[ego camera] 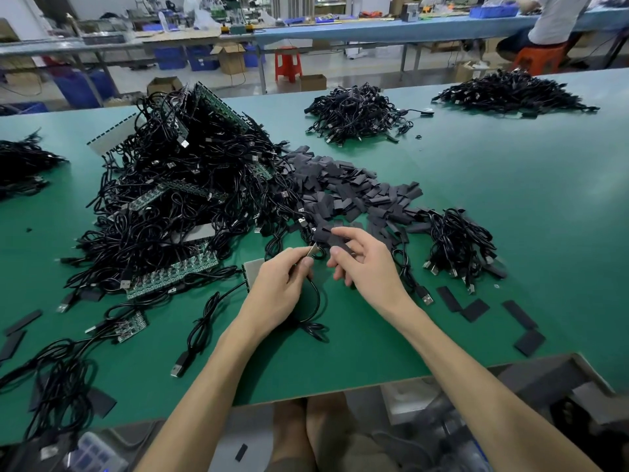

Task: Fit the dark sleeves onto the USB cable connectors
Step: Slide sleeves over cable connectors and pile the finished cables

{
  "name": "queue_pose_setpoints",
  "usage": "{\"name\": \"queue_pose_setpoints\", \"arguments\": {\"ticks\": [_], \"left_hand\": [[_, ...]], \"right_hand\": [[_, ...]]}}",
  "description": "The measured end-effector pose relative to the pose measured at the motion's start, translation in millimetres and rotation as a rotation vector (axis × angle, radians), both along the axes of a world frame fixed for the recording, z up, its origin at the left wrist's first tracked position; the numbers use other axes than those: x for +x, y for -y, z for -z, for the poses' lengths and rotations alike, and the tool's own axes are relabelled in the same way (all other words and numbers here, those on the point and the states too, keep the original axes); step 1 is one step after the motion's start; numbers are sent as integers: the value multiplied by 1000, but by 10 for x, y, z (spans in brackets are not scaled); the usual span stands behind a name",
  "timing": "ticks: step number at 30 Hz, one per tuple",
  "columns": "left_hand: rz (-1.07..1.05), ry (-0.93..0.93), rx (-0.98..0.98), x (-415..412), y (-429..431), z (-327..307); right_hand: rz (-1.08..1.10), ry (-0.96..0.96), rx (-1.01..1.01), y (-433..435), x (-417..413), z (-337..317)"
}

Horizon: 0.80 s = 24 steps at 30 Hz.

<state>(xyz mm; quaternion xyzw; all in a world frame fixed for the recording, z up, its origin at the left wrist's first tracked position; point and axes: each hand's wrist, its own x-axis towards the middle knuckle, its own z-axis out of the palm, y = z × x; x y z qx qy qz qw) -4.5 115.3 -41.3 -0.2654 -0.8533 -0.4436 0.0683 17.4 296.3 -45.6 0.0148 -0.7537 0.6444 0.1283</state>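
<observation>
Your left hand (279, 284) has its fingers clamped on a USB connector (312, 250). Just right of it, your right hand (367, 264) pinches 1 dark sleeve (335, 240); the sleeve pile (347, 192) lies beyond on the green surface (510, 206).

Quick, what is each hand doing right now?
Left hand: closed, pinching a USB plug.
Right hand: closed on a dark sleeve.
</observation>
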Motion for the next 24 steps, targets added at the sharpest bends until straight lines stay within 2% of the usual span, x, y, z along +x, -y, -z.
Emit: {"name": "queue_pose_setpoints", "arguments": {"ticks": [12,17,21,24], "left_hand": [[-51,102,51,-81,2,115],[-9,169,111,-64,27,84],[1,162,109,-29,32,39],[-15,167,95,-30,29,43]], "right_hand": [[-171,41,14,2,28,-18],[-138,58,7,-1,22,-13],[-168,62,103,21,44,-13],[-179,64,57,24,59,-34]]}}
